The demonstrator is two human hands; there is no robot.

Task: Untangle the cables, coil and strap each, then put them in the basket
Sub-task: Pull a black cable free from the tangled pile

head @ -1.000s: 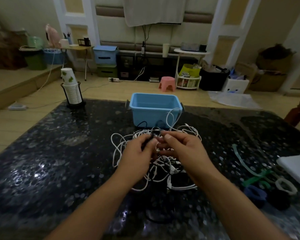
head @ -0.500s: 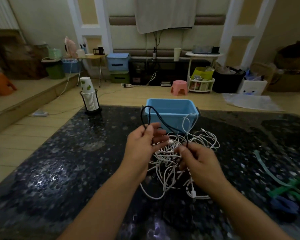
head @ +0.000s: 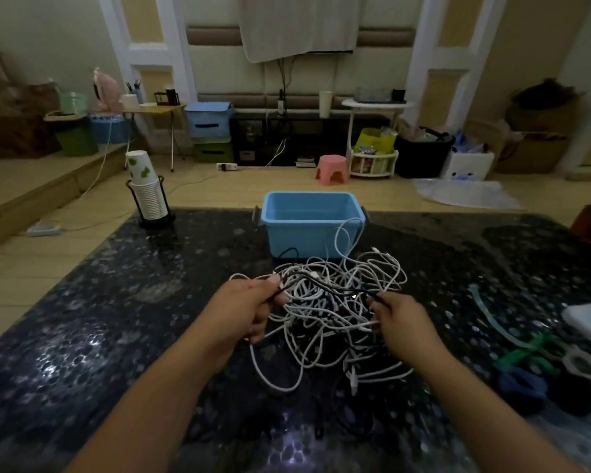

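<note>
Currently listed: black cable (head: 335, 289) stretched over the white tangle (head: 338, 312) before the blue basket (head: 311, 223), pinched by my left hand (head: 249, 308) and right hand (head: 403, 322); I would draw it out slowly, feeding slack, never yanking knots tighter.

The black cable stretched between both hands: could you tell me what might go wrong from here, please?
1. The black cable still runs through the white cable tangle; the left hand and right hand pulling apart may tighten knots.
2. A white loop leans on the blue basket, so tugging might shift it.
</note>
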